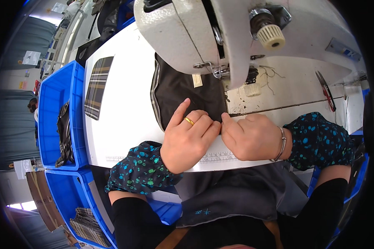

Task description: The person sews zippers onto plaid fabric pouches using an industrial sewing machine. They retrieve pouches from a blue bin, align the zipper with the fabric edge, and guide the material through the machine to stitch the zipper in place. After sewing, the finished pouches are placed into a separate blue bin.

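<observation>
A dark brown fabric piece (178, 83) lies on the white sewing table, with a zipper (155, 91) along its left edge and a small pale label (196, 81) on it. Its far part reaches beneath the head of the sewing machine (187, 37). My left hand (189, 139), wearing a gold ring, is closed at the fabric's near right corner, its index finger stretched out over the cloth. Against it, my right hand (253, 137) is also closed, gripping the fabric's right edge. The fingertips of both hands almost meet there, and the bit of cloth between them is mostly hidden.
Scissors (327, 91) with red handles lie on the right of the machine bed, and loose threads (270, 74) lie near the needle area. A plaid fabric piece (99, 87) rests at the table's left. Blue bins (79, 120) holding cloth stand beside it. A ruler strip (218, 157) runs along the front edge.
</observation>
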A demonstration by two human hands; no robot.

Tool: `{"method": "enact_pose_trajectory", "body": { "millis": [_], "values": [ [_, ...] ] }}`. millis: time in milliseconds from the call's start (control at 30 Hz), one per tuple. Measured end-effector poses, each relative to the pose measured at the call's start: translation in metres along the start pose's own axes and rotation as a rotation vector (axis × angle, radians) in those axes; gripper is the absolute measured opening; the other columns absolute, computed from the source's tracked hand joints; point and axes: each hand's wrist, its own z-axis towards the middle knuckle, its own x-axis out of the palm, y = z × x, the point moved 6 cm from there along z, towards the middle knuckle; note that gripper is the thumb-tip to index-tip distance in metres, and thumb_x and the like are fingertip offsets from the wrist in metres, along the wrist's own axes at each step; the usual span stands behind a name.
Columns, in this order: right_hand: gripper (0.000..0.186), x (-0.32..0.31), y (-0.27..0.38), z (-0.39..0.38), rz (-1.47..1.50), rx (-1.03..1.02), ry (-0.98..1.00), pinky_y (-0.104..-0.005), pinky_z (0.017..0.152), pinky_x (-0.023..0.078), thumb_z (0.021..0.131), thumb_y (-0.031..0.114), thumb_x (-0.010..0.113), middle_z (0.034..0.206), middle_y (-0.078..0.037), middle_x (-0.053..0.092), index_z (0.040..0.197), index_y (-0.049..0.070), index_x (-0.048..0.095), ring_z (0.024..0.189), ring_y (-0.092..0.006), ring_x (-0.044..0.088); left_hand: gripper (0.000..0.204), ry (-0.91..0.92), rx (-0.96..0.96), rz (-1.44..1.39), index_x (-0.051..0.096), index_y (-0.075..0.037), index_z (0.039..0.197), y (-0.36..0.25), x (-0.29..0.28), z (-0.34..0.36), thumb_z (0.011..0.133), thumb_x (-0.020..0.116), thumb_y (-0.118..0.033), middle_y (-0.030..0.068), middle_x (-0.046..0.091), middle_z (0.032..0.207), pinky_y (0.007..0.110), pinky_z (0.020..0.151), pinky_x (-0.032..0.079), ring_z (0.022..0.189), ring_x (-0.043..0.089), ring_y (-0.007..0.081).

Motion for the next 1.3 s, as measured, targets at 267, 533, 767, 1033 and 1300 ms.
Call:
{"method": "enact_pose_trajectory", "body": {
  "millis": [267,533,767,1033,1300],
  "values": [
    [0.018,0.013,-0.02,0.0,-0.04,0.095,0.034,-0.0278,0.05,0.047,0.076,0.01,0.069,0.106,-0.016,0.074,0.092,0.002,0.072,0.058,-0.0126,0.063,0.034,-0.051,-0.036,-0.016,0.074,-0.01,0.099,0.018,0.01,0.012,0.066,0.076,-0.004,0.0014,0.067,0.093,0.047,0.103,0.049,0.099,0.068,0.0211],
    [0.009,0.019,-0.043,0.009,-0.035,0.18,-0.02,-0.0323,0.046,0.048,0.074,0.013,0.068,0.068,-0.005,0.058,0.074,0.006,0.063,0.053,-0.0155,0.062,0.028,-0.094,-0.029,0.001,0.075,-0.009,0.104,0.041,0.022,0.023,0.077,0.068,-0.013,0.0009,0.067,0.098,0.052,0.108,0.044,0.104,0.066,0.0211],
    [0.009,0.015,-0.032,0.006,-0.059,0.186,-0.006,-0.0312,0.045,0.046,0.07,0.014,0.067,0.066,-0.004,0.054,0.069,0.006,0.062,0.051,-0.0157,0.059,0.038,-0.124,-0.012,0.087,0.078,-0.01,0.108,0.052,0.025,0.04,0.072,0.071,-0.003,0.0012,0.07,0.095,0.038,0.079,0.05,0.088,0.069,0.0235],
    [0.01,0.013,-0.028,0.005,-0.029,0.174,-0.027,-0.0313,0.044,0.045,0.069,0.014,0.068,0.067,-0.005,0.054,0.068,0.005,0.062,0.051,-0.0163,0.06,0.031,-0.103,-0.055,0.158,0.079,-0.014,0.107,0.055,0.027,0.042,0.079,0.069,-0.005,0.002,0.068,0.085,0.039,0.066,0.047,0.07,0.064,0.024],
    [0.01,0.018,-0.033,0.008,0.057,0.191,-0.022,-0.0314,0.047,0.046,0.074,0.015,0.069,0.076,-0.005,0.06,0.076,0.008,0.062,0.057,-0.016,0.063,0.031,-0.018,-0.148,0.125,0.074,-0.008,0.111,0.06,0.028,0.039,0.081,0.065,-0.009,0.0031,0.069,0.102,0.035,0.078,0.056,0.095,0.067,0.0232]
  ]
}}
